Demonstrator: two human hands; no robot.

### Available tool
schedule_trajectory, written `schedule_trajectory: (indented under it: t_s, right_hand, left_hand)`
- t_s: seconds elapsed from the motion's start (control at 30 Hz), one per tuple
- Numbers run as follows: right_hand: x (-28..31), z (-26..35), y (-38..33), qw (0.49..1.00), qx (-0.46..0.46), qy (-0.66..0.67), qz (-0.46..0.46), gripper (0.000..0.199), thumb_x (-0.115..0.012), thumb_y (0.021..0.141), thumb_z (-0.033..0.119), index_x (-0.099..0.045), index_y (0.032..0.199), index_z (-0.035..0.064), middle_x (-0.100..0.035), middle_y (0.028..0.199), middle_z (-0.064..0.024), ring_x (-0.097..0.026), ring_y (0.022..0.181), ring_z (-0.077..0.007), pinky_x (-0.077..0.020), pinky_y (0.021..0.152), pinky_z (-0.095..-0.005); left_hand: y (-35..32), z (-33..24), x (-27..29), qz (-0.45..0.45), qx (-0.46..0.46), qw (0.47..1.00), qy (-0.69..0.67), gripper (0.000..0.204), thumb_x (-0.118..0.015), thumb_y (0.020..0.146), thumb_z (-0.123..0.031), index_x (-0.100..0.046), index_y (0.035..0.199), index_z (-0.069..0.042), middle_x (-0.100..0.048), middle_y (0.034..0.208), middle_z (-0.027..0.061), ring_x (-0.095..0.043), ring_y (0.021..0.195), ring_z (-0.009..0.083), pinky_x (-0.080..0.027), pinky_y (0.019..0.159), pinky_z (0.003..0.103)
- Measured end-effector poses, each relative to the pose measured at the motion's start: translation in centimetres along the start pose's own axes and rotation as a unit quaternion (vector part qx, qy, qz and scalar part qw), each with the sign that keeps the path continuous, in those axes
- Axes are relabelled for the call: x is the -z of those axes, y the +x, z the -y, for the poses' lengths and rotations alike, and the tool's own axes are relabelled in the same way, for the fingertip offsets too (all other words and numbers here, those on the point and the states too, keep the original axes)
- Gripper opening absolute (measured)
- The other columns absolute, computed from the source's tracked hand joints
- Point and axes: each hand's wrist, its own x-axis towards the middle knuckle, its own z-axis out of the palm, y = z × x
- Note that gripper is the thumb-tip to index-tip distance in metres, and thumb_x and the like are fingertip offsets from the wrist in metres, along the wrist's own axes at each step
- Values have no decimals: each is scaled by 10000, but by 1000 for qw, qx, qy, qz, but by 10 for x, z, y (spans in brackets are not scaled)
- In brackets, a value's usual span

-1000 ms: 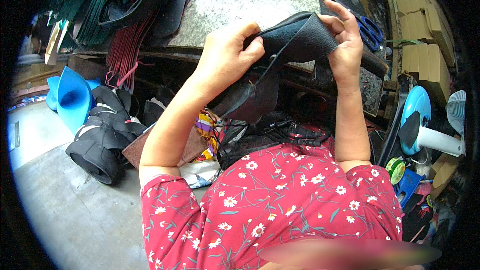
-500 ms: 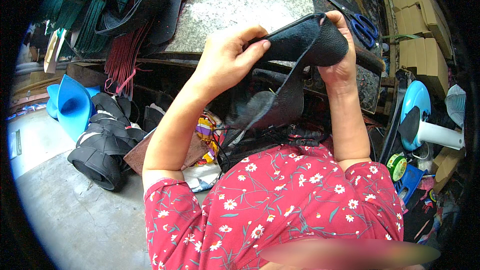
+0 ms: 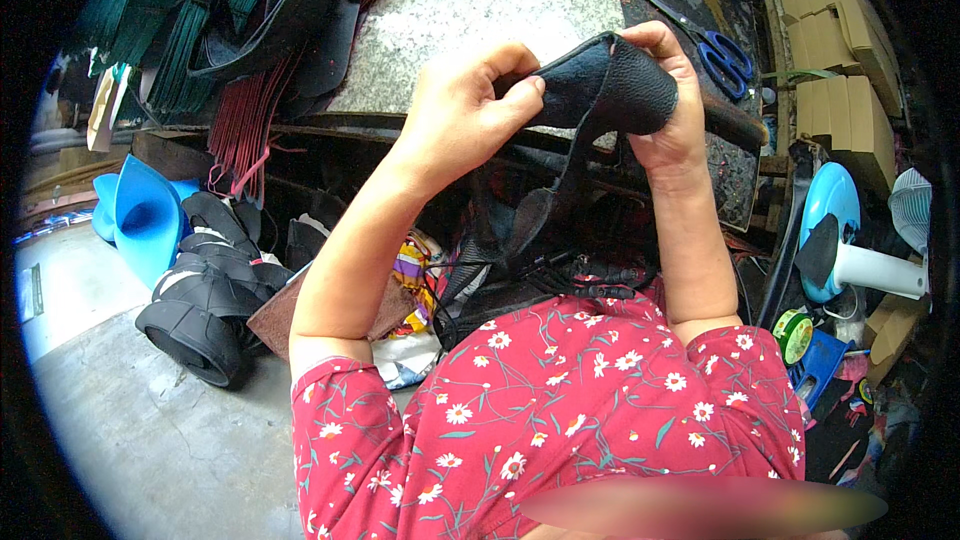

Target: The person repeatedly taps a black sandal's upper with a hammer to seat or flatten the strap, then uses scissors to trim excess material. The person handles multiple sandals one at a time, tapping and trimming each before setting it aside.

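Between my hands, above the near edge of the worktop, hangs a black leather piece [image 3: 638, 92] with a grainy outer face and a smoother dark inside. My left hand [image 3: 472, 105] pinches its left end between thumb and fingers. My right hand [image 3: 676, 100] is wrapped round the curved right end, with some fingers hidden behind the leather. A narrower part of the piece droops below in a loop toward my lap. Beyond my hands lies a speckled grey stone slab [image 3: 480, 0].
Blue-handled scissors [image 3: 724, 65] lie right of the slab. Black curved strips [image 3: 262, 25] and bundled dark red strips [image 3: 250, 120] sit at the left. Black moulded pieces [image 3: 200, 310] and blue shapes [image 3: 148, 220] are on the left floor. Stacked cardboard [image 3: 845, 130] and a blue-white fan [image 3: 835, 230] stand at right.
The leather piece has turned so more of its grainy face shows, and its drooping part hangs narrower. My right hand has shifted slightly left. Both hands keep their hold.
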Motion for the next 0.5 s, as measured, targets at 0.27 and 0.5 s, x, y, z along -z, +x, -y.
schedule_trajectory:
  t_s: [0.27,0.5]
  right_hand:
    - [0,-5,4,999,21,23,-11,152,-535,942,82,-660,1004,22,-717,969,-123,-706,849,-188,-596,769,-316]
    - [-5,-6,5,1000,16,6,15,152,-553,919,68,-667,1007,18,-720,978,-125,-708,857,-192,-594,793,-321]
  left_hand:
    - [8,-9,-9,-82,-58,995,-12,211,-689,856,-265,-690,919,-63,-671,745,108,-631,616,227,-499,609,355]
    - [16,-18,2,-18,-91,976,195,268,-653,932,-313,-640,958,-46,-600,701,102,-582,627,165,-470,609,305]
